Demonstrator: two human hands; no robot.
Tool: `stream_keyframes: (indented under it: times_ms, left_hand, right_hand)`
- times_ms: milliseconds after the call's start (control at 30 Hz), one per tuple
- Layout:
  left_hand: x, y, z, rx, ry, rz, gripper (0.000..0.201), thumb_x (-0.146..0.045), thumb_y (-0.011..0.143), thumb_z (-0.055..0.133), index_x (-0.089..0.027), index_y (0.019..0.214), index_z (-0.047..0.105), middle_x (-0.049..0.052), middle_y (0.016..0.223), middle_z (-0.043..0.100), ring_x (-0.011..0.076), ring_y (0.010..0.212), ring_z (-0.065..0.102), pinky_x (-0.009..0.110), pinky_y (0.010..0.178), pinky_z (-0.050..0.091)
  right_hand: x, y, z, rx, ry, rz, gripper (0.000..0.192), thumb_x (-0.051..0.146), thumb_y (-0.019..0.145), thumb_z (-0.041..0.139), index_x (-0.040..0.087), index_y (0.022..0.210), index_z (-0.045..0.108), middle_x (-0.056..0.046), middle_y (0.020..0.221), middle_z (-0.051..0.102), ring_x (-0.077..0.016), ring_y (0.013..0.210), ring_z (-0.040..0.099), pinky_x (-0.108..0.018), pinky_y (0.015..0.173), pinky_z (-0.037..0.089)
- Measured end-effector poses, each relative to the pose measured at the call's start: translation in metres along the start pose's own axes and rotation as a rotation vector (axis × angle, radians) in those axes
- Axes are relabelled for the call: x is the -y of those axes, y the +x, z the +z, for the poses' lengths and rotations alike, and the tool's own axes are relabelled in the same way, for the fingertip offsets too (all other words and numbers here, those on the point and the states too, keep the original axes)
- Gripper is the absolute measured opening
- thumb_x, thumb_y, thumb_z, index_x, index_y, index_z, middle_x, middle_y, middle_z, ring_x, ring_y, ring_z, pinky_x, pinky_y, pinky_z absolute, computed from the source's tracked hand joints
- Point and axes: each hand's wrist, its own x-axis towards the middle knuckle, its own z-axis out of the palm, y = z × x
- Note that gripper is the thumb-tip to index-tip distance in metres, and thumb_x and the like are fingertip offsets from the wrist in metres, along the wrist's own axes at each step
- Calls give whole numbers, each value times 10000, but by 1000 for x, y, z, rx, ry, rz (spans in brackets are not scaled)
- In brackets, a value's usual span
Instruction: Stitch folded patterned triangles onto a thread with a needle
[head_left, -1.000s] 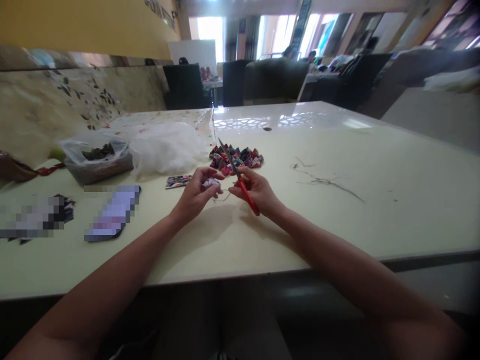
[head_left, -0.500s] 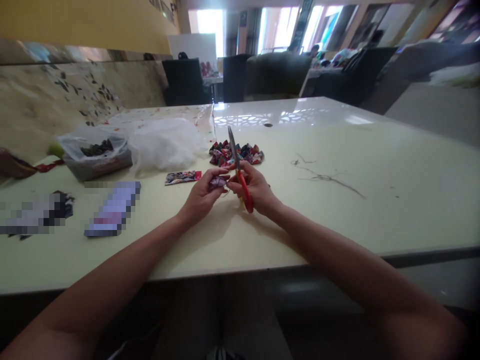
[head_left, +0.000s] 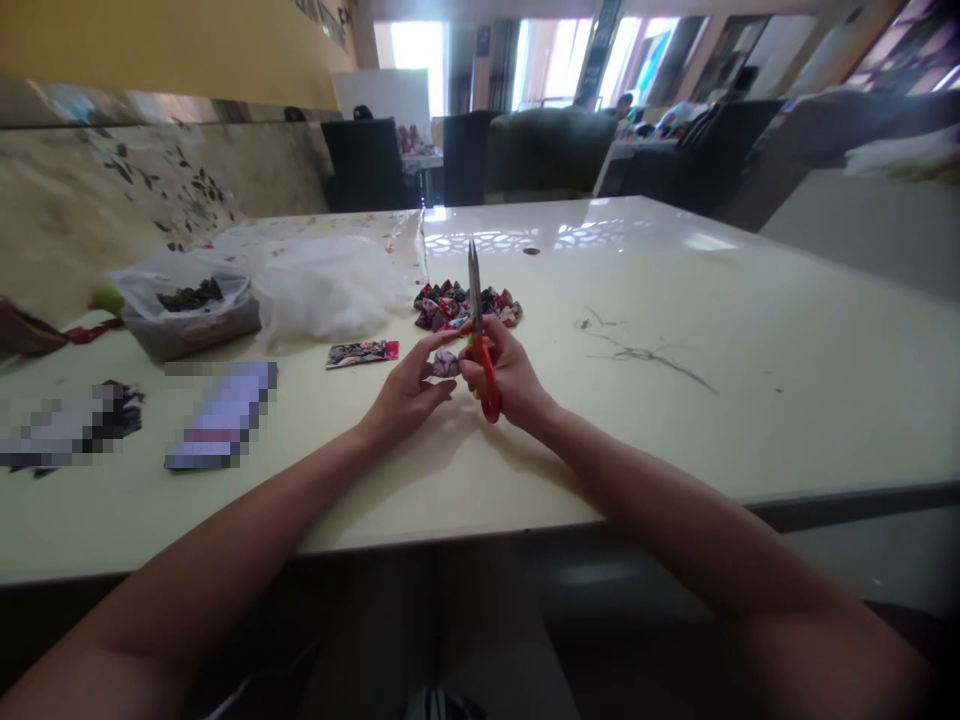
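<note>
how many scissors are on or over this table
1: the red-handled scissors are in the right hand, blades pointing up, beside the small fabric piece in the left hand. Others could be hidden under the plastic bags.

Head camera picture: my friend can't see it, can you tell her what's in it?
Two bare hands meet over a cream table: the left hand pinches a small fabric piece, the right hand holds red-handled scissors, blades pointing up. Behind lies a pile of colourful fabric pieces.

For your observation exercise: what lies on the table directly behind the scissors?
Behind the scissors lies a pile of small patterned fabric pieces on the table. The blades and right hand cover its middle.
</note>
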Motion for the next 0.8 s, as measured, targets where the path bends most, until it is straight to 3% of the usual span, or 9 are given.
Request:
stream_keyframes:
  times_ms: [100, 200, 300, 467, 633, 700, 800]
  left_hand:
    - [-2, 1, -5, -38, -11, -147, 737, -267, 811, 823, -268, 1485, 524, 147, 1410, 648, 96, 663, 665, 223, 544, 507]
    - [-11, 0, -9, 2, -50, -274, 649, -301, 847, 792, -196, 1436, 540, 37, 927, 735, 58, 497, 491, 198, 462, 375]
    - [-21, 1, -10, -14, -246, -365, 480, -335, 883, 734, -170, 1315, 603, -73, 623, 543, 53, 442, 314, 193, 428, 217]
    - [-25, 5, -14, -238, -478, -364, 316, -295, 846, 713, -179, 1132, 642, -126, 570, 291, 58, 443, 176, 192, 422, 127]
    - [-17, 8, -18, -374, -437, -382, 276, -327, 803, 788, -186, 978, 628, -127, 565, 303, 46, 427, 190, 198, 410, 121]
    - [-16, 8, -17, -370, -412, -404, 362, -374, 759, 857, -185, 953, 616, -125, 573, 339, 40, 424, 214, 201, 407, 128]
    - [-15, 7, -15, -263, -358, -447, 477, -483, 717, 905, -175, 965, 636, -129, 561, 338, 38, 419, 208, 210, 409, 125]
  right_hand:
    - [-1, 2, -6, -50, -101, -63, 342, 282, 814, 694, 278, 1085, 485, 77, 724, 516, -104, 592, 468, -270, 559, 413]
    - [1, 2, -11, -95, -229, -118, 312, 275, 838, 697, 276, 1087, 509, 70, 722, 508, -115, 614, 469, -290, 599, 424]
    - [6, 0, -12, -122, -364, -156, 313, 270, 831, 717, 270, 1088, 538, 47, 773, 559, -130, 674, 509, -302, 651, 451]
    - [10, -2, -9, -98, -377, -148, 302, 254, 824, 708, 268, 1086, 559, 55, 769, 576, -121, 656, 487, -297, 663, 454]
    - [1, -1, -11, -88, -291, -88, 355, 265, 805, 723, 280, 1109, 541, 49, 782, 565, -130, 657, 496, -298, 637, 437]
    - [-1, 0, -11, -78, -268, -96, 350, 248, 803, 711, 279, 1107, 538, 50, 785, 563, -127, 652, 493, -292, 630, 430]
    - [-2, -1, -11, -62, -263, -111, 342, 220, 803, 696, 273, 1103, 539, 51, 785, 566, -126, 653, 501, -292, 637, 435]
